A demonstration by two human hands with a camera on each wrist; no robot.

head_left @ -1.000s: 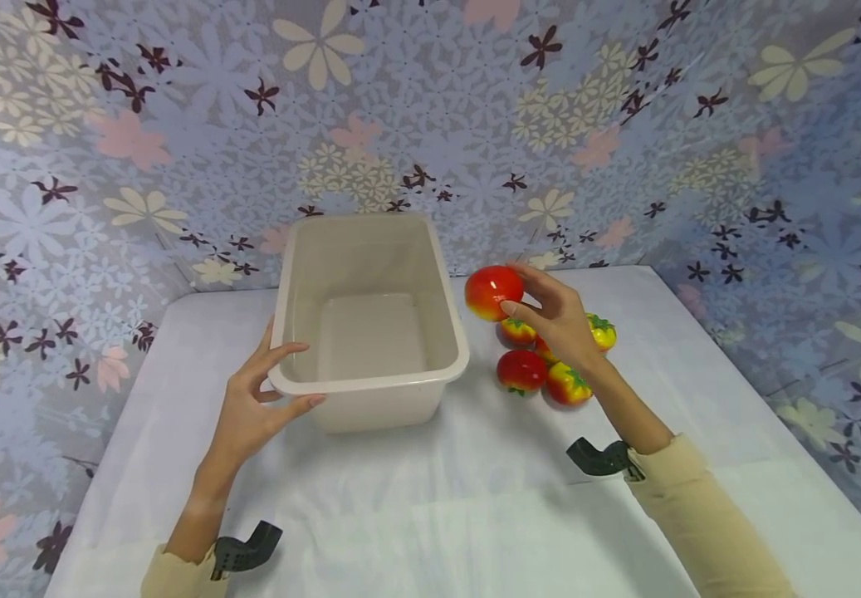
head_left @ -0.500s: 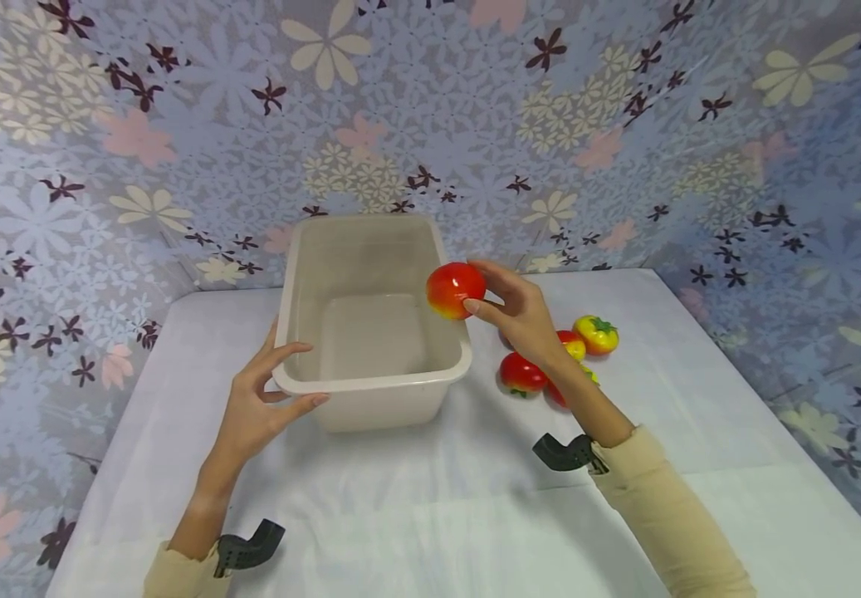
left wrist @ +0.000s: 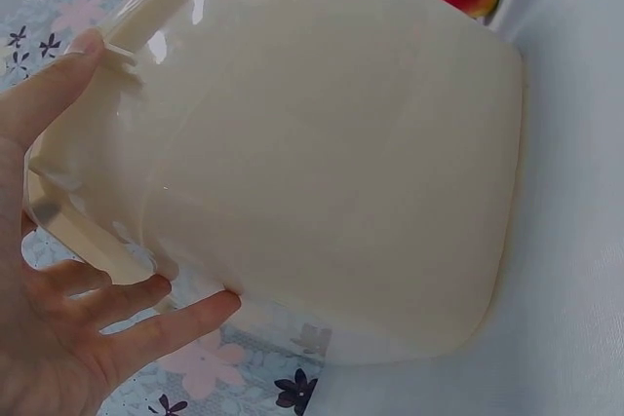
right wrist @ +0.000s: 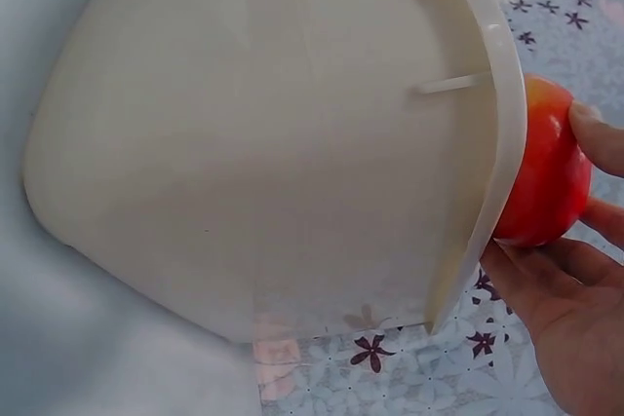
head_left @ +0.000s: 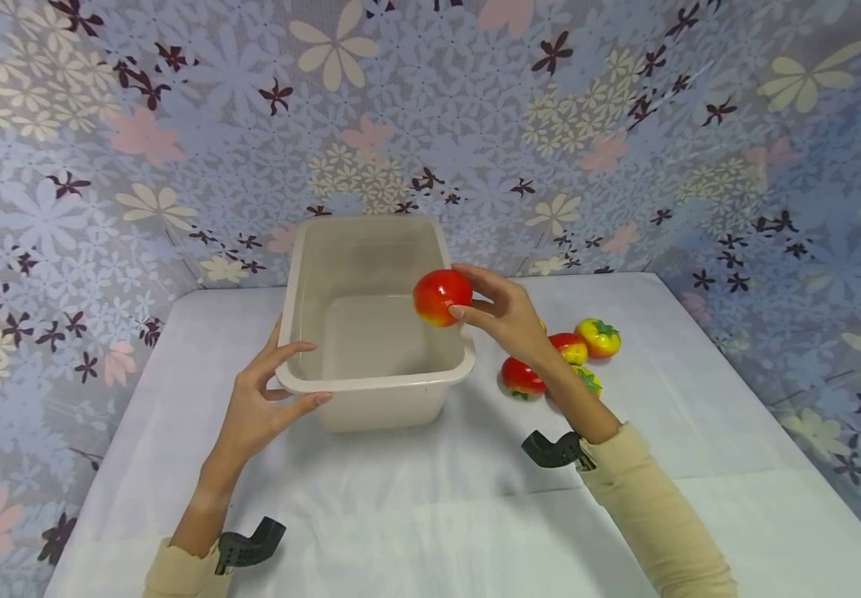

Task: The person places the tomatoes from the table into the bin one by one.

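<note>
A deep beige plastic bin (head_left: 381, 407) stands on the white-covered table, its inside bare. At its near left corner my left hand (head_left: 254, 407) holds the rim, index finger over the edge and thumb on the front; in the left wrist view the other fingers lie along the outer wall (left wrist: 292, 163). My right hand (head_left: 508, 320) pinches a glossy red and yellow toy tomato (head_left: 439, 295) between thumb and fingers. The tomato is over the right side of the bin's opening. In the right wrist view the bin's rim partly covers the tomato (right wrist: 556, 177).
Several more toy tomatoes lie clustered right of the bin, among them a red one (head_left: 522, 378) and a yellow one (head_left: 598, 336) with green leaves. My right forearm partly hides them. A flowered cloth (head_left: 430, 124) hangs behind the table and along its sides.
My right hand has carried the tomato leftward from above the other tomatoes to over the bin's right side, dipping slightly at the end. My left hand keeps its hold on the corner.
</note>
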